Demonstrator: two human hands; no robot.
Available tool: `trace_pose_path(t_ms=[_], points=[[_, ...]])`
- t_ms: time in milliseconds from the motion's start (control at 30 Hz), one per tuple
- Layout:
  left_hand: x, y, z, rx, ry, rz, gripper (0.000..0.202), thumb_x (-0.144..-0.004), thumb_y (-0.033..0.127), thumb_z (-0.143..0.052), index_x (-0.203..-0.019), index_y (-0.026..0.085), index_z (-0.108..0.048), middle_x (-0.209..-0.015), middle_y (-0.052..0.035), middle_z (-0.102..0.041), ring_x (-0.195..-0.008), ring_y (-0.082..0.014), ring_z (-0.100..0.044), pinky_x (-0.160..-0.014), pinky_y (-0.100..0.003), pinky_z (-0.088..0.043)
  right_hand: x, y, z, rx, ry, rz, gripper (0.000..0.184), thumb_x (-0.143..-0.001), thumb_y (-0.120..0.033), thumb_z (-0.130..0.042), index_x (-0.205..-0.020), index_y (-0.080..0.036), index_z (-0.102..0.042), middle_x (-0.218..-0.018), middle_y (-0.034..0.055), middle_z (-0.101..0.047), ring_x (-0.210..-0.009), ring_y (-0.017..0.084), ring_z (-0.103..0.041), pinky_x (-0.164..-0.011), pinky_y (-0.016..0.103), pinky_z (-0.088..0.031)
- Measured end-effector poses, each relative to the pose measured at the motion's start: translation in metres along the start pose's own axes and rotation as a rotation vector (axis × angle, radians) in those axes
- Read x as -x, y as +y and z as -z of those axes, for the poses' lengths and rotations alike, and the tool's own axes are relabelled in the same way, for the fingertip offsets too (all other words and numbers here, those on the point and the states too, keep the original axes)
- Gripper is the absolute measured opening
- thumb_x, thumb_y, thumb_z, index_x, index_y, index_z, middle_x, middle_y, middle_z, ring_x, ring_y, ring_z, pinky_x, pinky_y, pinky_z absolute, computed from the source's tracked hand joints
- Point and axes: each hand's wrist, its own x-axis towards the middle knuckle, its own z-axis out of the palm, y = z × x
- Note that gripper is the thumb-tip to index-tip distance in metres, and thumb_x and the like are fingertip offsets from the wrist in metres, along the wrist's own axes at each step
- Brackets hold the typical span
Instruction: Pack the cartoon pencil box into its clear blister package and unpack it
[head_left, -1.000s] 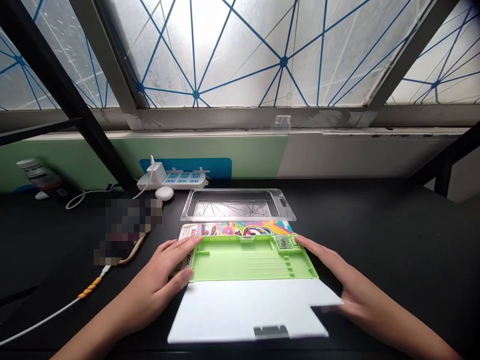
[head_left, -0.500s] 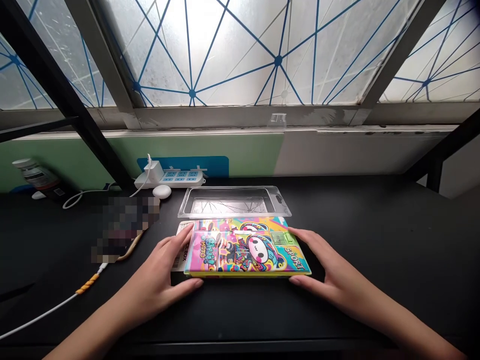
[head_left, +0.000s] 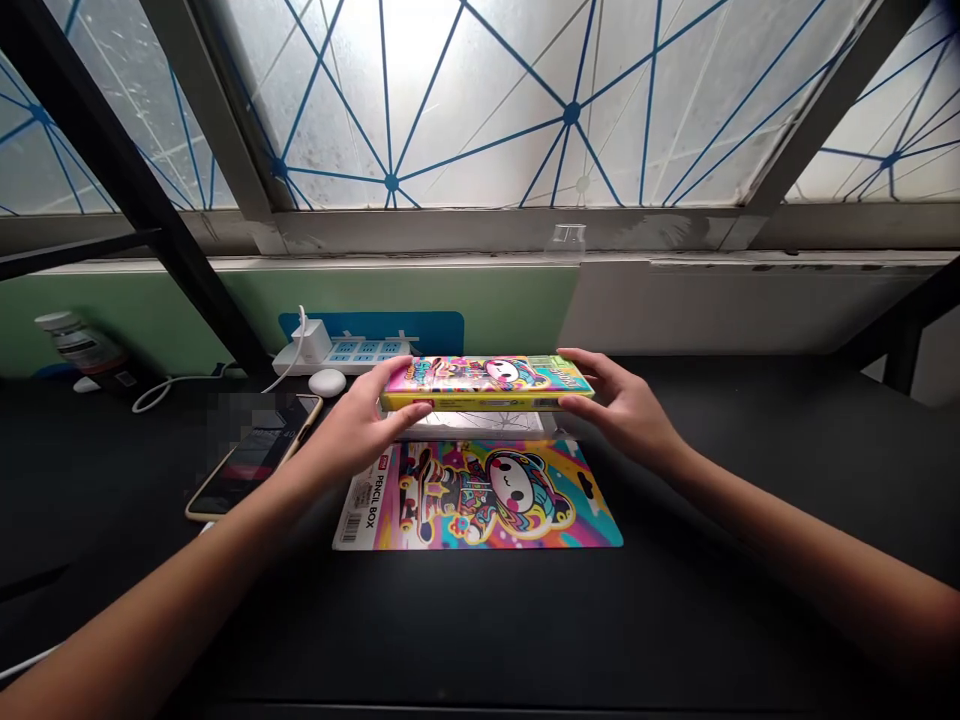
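Note:
A colourful closed pencil box [head_left: 484, 382] is held level above the clear plastic blister tray [head_left: 472, 424], which it mostly hides. My left hand [head_left: 360, 420] grips the box's left end and my right hand [head_left: 619, 405] grips its right end, fingers curled round the edges. On the black desk in front lies the printed backing card [head_left: 480, 496], marked PENCIL BOX, flat and face up.
A phone [head_left: 251, 455] lies to the left of the card. Behind it sit a white power strip [head_left: 345, 355] with a plugged charger, a small white oval object [head_left: 328, 382] and a bottle [head_left: 82, 350] at far left. A windowsill and a slanted black beam rise behind the desk.
The box's lid was shut, then both hands lifted the closed box off the card and carried it away from me, over the clear tray. The card now lies uncovered.

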Motion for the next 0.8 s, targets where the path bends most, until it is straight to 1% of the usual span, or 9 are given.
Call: trace_pose_path(t_ms=[67,133,267,433,533,600,667,733,800], points=[[-0.009,-0.010,-0.003,0.014,0.004,0.023,0.067,-0.092,0.056,-0.061,-0.147,0.022,-0.046,-0.147,-0.0125,-0.056,-0.132,-0.0330,-0.057,-0.112,-0.048,-0.046,-0.006,0.012,-0.010,0.030,-0.003,-0.013,0.067,-0.078,-0.058,-0.077,-0.133,-0.024,-0.059,-0.131,0.0118,-0.067,-0.120,0.034,-0.064,-0.103,0.052,-0.053],[-0.007,-0.019,-0.005,-0.015,-0.040,0.020,0.066,-0.093,0.055,-0.060,-0.149,0.023,-0.045,-0.150,-0.0102,-0.054,-0.135,-0.0320,-0.055,-0.114,-0.047,-0.044,-0.004,0.020,-0.017,0.134,-0.034,0.010,0.069,-0.077,-0.058,-0.078,-0.134,-0.024,-0.059,-0.133,0.0113,-0.065,-0.123,0.033,-0.061,-0.106,0.052,-0.050],[0.003,-0.030,-0.008,-0.127,-0.150,0.047,0.070,-0.096,0.058,-0.051,-0.156,0.027,-0.035,-0.162,-0.0072,-0.041,-0.148,-0.0322,-0.040,-0.121,-0.050,-0.034,0.005,0.027,-0.017,0.309,-0.098,0.033,0.073,-0.080,-0.060,-0.074,-0.142,-0.026,-0.054,-0.140,0.0116,-0.059,-0.129,0.033,-0.056,-0.110,0.052,-0.046],[0.004,-0.027,-0.012,-0.193,-0.168,0.089,0.075,-0.098,0.063,-0.042,-0.160,0.023,-0.030,-0.169,-0.0088,-0.027,-0.155,-0.0314,-0.024,-0.125,-0.051,-0.026,0.006,0.030,-0.013,0.376,-0.144,0.046,0.072,-0.090,-0.062,-0.062,-0.149,-0.024,-0.046,-0.149,0.0142,-0.053,-0.137,0.034,-0.049,-0.114,0.054,-0.043],[0.006,-0.022,-0.014,-0.230,-0.177,0.116,0.073,-0.099,0.063,-0.036,-0.158,0.021,-0.034,-0.170,-0.0110,-0.022,-0.156,-0.0313,-0.022,-0.124,-0.051,-0.027,0.006,0.032,-0.011,0.436,-0.204,0.093,0.054,-0.096,-0.057,-0.055,-0.142,-0.028,-0.056,-0.153,0.0119,-0.050,-0.143,0.033,-0.043,-0.115,0.055,-0.041],[0.008,-0.020,-0.014,-0.247,-0.185,0.123,0.073,-0.099,0.064,-0.035,-0.158,0.021,-0.035,-0.171,-0.0113,-0.020,-0.156,-0.0316,-0.021,-0.123,-0.052,-0.028,0.007,0.034,-0.011,0.489,-0.221,0.145,0.043,-0.100,-0.052,-0.050,-0.135,-0.030,-0.062,-0.152,0.0109,-0.051,-0.144,0.033,-0.042,-0.114,0.056,-0.042],[0.010,-0.021,-0.015,-0.259,-0.189,0.112,0.074,-0.099,0.065,-0.035,-0.158,0.021,-0.035,-0.171,-0.0110,-0.019,-0.156,-0.0323,-0.019,-0.124,-0.054,-0.027,0.008,0.032,-0.011,0.551,-0.177,0.220,0.037,-0.101,-0.046,-0.050,-0.130,-0.029,-0.065,-0.149,0.0122,-0.053,-0.142,0.035,-0.045,-0.112,0.059,-0.042],[0.012,-0.022,-0.017,-0.278,-0.188,0.092,0.074,-0.099,0.065,-0.035,-0.158,0.021,-0.036,-0.171,-0.0111,-0.019,-0.157,-0.0338,-0.015,-0.124,-0.057,-0.024,0.011,0.027,-0.011,0.610,-0.105,0.346,0.030,-0.101,-0.039,-0.053,-0.125,-0.027,-0.067,-0.145,0.0140,-0.056,-0.138,0.036,-0.049,-0.112,0.063,-0.038],[0.013,-0.023,-0.018,-0.305,-0.175,0.060,0.073,-0.100,0.065,-0.036,-0.156,0.019,-0.039,-0.170,-0.0118,-0.022,-0.157,-0.0354,-0.012,-0.123,-0.059,-0.023,0.017,0.017,-0.012,0.625,-0.064,0.509,0.025,-0.098,-0.030,-0.059,-0.120,-0.025,-0.067,-0.140,0.0150,-0.059,-0.132,0.035,-0.054,-0.111,0.062,-0.038]])
